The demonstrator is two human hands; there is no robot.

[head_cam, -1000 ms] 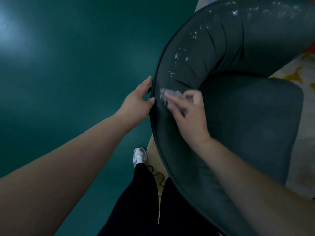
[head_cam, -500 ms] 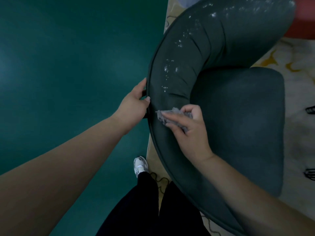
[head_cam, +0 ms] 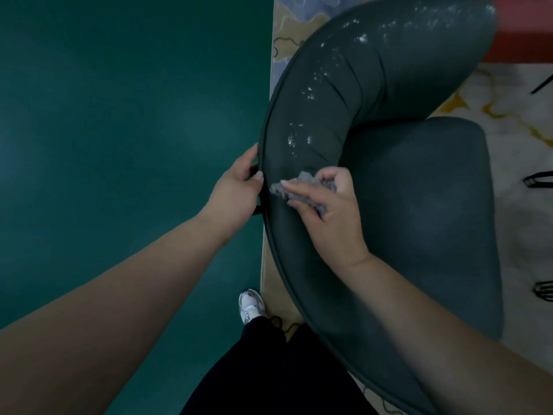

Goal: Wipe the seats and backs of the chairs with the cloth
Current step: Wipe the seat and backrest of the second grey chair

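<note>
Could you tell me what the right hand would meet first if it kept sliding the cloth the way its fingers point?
The right hand points up-left across the chair back, pressing the cloth. Going on, it would probably reach the back's outer rim, where the left hand grips; depth is unclear.

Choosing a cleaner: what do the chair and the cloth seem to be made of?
Chair: probably dark grey-green woven or velvety fabric, matte, padded, with creases along the curved back. Cloth: seemingly fluffy grey microfibre or terry, nubby and bunched under the right hand.

The chair [head_cam: 389, 181] is dark grey-green with white specks; the cloth [head_cam: 302, 187] grey, floor [head_cam: 119, 145] teal, rug [head_cam: 508, 115] cream with yellow swirls.
</note>
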